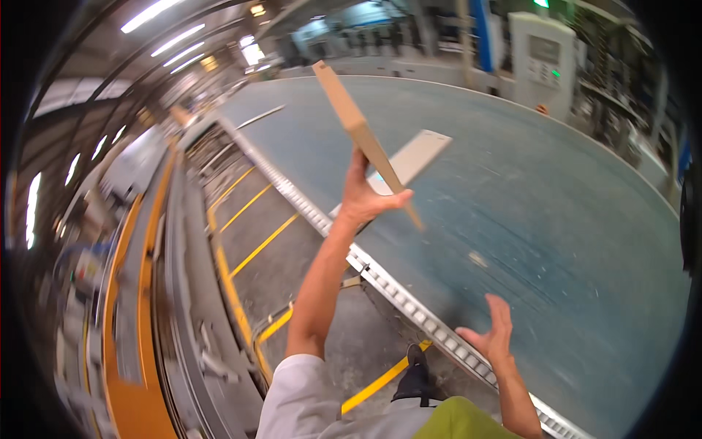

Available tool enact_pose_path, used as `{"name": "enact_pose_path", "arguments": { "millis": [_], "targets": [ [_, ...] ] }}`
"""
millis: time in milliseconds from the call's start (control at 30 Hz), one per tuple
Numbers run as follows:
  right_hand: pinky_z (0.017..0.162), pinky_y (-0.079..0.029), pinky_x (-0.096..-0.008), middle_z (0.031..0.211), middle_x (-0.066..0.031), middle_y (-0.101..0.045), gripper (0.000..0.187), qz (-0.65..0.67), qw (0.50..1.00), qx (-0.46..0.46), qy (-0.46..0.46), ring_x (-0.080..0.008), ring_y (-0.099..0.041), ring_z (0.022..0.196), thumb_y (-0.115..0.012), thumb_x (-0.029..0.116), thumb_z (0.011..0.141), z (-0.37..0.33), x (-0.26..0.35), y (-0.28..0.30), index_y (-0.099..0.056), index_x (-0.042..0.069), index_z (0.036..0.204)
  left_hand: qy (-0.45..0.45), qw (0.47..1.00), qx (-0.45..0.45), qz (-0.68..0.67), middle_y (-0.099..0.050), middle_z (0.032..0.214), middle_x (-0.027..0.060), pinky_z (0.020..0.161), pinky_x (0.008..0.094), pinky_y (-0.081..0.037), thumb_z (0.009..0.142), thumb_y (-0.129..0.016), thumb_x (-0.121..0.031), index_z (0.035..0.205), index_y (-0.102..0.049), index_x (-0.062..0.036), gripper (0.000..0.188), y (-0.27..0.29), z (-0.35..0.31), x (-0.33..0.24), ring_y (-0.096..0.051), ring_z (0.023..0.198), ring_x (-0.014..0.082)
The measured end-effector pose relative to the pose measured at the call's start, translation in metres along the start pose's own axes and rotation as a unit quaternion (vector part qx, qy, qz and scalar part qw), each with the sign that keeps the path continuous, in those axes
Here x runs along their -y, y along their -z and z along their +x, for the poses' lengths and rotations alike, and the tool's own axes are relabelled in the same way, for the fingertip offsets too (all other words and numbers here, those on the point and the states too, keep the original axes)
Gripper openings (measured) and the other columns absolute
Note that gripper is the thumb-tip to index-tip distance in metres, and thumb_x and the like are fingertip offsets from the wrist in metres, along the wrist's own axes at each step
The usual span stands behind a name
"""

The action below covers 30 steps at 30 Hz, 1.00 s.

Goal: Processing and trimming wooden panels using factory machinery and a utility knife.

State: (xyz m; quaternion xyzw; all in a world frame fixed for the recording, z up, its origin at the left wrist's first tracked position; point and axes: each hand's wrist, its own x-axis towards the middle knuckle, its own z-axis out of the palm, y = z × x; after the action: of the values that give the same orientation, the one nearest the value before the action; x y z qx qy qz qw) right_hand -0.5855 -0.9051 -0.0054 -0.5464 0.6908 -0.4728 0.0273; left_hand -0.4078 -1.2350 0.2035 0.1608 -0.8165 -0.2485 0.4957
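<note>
My left hand is raised over the blue-green table surface, its fingers and thumb wrapped round a long tan board. The board is tilted and seen nearly edge-on, with its far end up. Just beyond it, a pale flat panel shows over the table; the held board hides its near part, and I cannot tell whether the two touch. My right hand is above the table's near edge with thumb and fingers apart, holding nothing.
A strip of small white rollers borders the broad blue-green table. Yellow lines mark the grey floor. Orange-railed machinery runs along the left. A pale control cabinet stands beyond the table at the right.
</note>
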Motion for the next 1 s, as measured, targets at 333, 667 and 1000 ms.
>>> {"name": "enact_pose_path", "arguments": {
  "millis": [333,667,1000],
  "targets": [
    [0.105,-0.048,-0.0472,0.129,-0.0234,-0.063,0.069,0.12,0.954,0.073,0.265,-0.0415,-0.06,0.123,-0.078,0.008,0.07,-0.116,0.044,0.113,-0.056,-0.002,0.135,0.146,0.897,-0.225,-0.351,-0.06,0.13,0.0138,0.106,0.0417,-0.048,0.071,-0.078,-0.056,0.136,-0.049,0.0019,0.092,0.013,-0.282,-0.27,-0.06,0.119,0.0262],
    [0.061,-0.047,-0.042,0.077,-0.0165,-0.065,0.012,0.146,0.903,0.293,0.279,-0.0308,-0.063,0.066,-0.068,0.012,0.089,-0.254,0.158,0.161,-0.064,0.001,0.093,0.331,0.699,-0.623,-0.116,-0.064,0.121,0.0131,0.094,0.0392,-0.052,0.101,-0.059,-0.047,0.124,-0.057,-0.0009,0.052,0.049,-0.596,-0.455,-0.062,0.109,0.0198],
    [0.056,-0.044,-0.0416,0.062,-0.0242,-0.058,0.049,0.067,0.755,0.628,0.177,-0.0258,-0.055,0.053,-0.078,0.042,0.081,-0.455,0.324,0.036,-0.069,-0.006,0.077,0.547,0.508,-0.664,0.041,-0.071,0.082,0.0107,0.058,0.0259,-0.054,0.102,-0.061,-0.03,0.095,-0.063,0.0028,0.034,0.141,-0.877,-0.665,-0.067,0.063,0.0161]
  ]
}}
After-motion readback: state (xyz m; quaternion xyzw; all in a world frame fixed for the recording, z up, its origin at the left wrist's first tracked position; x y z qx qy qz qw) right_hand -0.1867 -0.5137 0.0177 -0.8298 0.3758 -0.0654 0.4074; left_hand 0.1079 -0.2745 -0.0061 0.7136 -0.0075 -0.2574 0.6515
